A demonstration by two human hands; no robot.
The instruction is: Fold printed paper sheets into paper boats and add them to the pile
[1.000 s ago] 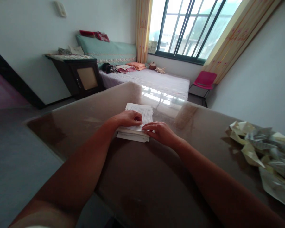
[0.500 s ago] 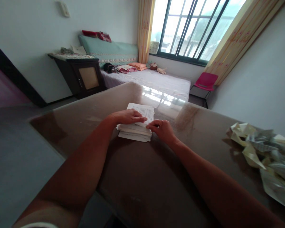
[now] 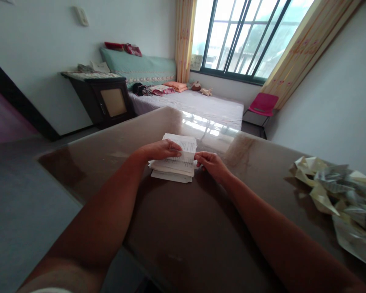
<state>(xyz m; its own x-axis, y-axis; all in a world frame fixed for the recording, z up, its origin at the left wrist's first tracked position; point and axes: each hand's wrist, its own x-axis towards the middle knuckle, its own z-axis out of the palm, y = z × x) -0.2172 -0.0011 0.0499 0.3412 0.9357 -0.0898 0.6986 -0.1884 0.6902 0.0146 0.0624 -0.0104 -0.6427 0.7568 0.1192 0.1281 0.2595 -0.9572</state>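
A stack of printed paper sheets (image 3: 172, 175) lies on the brown table, its edges uneven. One sheet of paper (image 3: 188, 156) on top has its near part raised and bent over, with lines of print showing. My left hand (image 3: 164, 149) rests across the left side of the stack, thumb and fingers closed on the raised sheet. At the right edge, my right hand (image 3: 212, 162) pinches the same sheet between thumb and forefinger. The fingers partly hide the print.
The glossy table (image 3: 183, 228) reaches away toward a bed (image 3: 213, 103). Folded and crumpled papers (image 3: 338, 191) are heaped at its right side. Beyond stand a dark cabinet (image 3: 111, 101) at left and a pink chair (image 3: 264, 104) at right.
The top sheet's near edge has been lifted and bent over. My right hand has moved slightly right along it, while my left thumb has drawn back a little to the left.
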